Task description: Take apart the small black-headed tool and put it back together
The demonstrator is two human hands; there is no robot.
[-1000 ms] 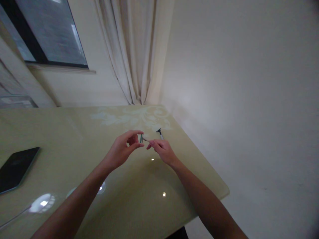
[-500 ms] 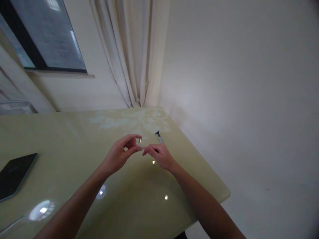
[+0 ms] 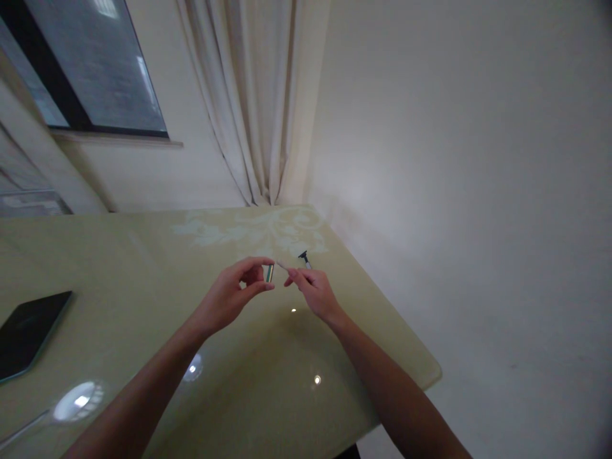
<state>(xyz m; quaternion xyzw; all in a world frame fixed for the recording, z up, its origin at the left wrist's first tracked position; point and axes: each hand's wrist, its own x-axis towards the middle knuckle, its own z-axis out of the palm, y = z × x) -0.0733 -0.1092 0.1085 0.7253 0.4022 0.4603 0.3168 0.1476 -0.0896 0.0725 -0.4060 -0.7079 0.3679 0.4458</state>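
My left hand (image 3: 234, 290) pinches a small, flat, box-like piece (image 3: 270, 273) by its two ends, between thumb and index finger. Its edge shows green, pale and dark stripes; its exact kind is too small to make out. My right hand (image 3: 314, 292) is closed on a thin pale stick (image 3: 282, 264), whose tip points left toward the upper end of the striped piece. A narrow gap seems to lie between them. Just behind my right hand, a razor (image 3: 305, 258) with a dark head lies on the table, its handle partly covered by the hand.
The glossy yellow-green table (image 3: 229, 395) ends along a slanting right edge beside the white wall (image 3: 454, 191). A dark tablet-like slab (image 3: 31, 335) lies at the left. Behind the table hang curtains (image 3: 253, 115) next to a window (image 3: 109, 70).
My right hand has moved slightly right, drawing the pale stick off the striped piece and tilting its tip upward. More of the striped piece shows. My left hand has barely moved.
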